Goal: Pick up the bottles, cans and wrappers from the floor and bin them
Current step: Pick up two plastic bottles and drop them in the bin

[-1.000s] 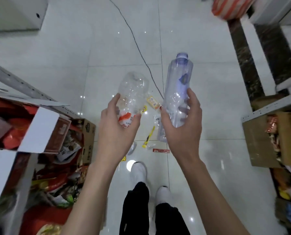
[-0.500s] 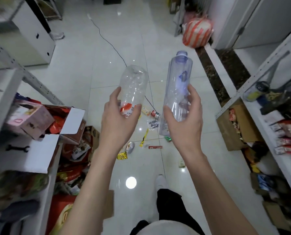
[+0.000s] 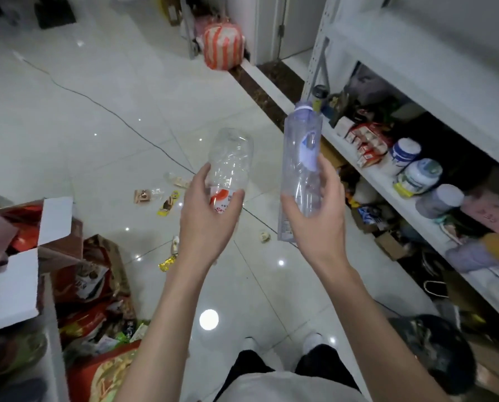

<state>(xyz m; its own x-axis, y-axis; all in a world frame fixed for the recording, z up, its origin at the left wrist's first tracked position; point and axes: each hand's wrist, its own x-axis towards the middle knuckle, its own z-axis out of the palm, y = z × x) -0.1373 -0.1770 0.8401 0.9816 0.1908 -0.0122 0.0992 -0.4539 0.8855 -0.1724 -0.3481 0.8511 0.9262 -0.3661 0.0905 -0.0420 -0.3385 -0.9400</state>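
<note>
the view has swung toward the white shelf [image 3: 387, 181] — left hand [image 3: 207, 224] grips the crushed bottle [image 3: 231, 161], right hand [image 3: 318, 227] the tall bottle [image 3: 302, 158]; wrappers [image 3: 167, 203] lie left of the shelf, no bin visible.

Small shop or stockroom, white metal shelving [image 3: 387, 181] on right with jars [image 3: 416, 174] and small packaged goods, open cartons [image 3: 24, 256] of snack bags on left, glossy tile floor [image 3: 97, 111] strewn with wrappers [image 3: 167, 203], striped sack [image 3: 222, 45] by doorway
</note>
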